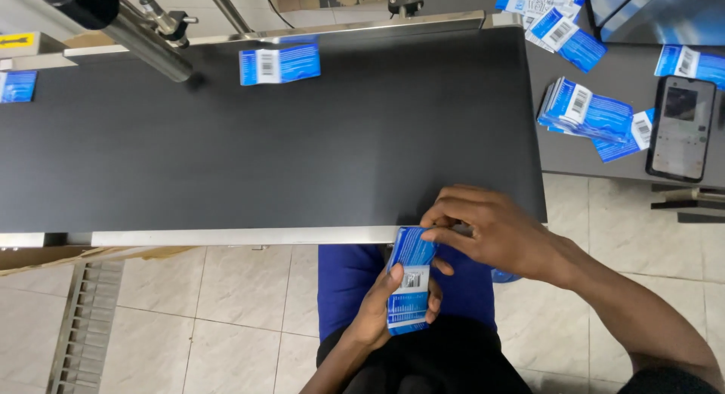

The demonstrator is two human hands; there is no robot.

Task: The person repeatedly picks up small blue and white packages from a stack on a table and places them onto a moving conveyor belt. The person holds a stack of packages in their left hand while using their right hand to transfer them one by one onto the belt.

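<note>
- So the stack of flat blue cartons (410,282) sits upright in the left hand (385,307), just off the near edge of the conveyor belt (302,137), over the person's lap. Looks like it's kept that close so the top one has barely any way to travel.
- Left hand is curled around the stack from below, thumb on the front face, fingers wrapped round the right side. Firm grip, not loose.
- Right hand (491,231) is partly closed, fingertips pinching at the top edge of the stack right where it meets the belt's metal rim (226,236). Can't really tell if it's got one carton peeled off or just touching the top.
- One blue carton (279,64) lies flat at the far side of the belt, near a metal roller arm (143,43), well apart from the hands. Another blue carton (16,86) sits at the far left edge.
- On the grey table (604,156) to the right there are loose piles of the same cartons (589,111) and a phone (681,127) lying face up, probably parked there within reach as spare stock.
</note>
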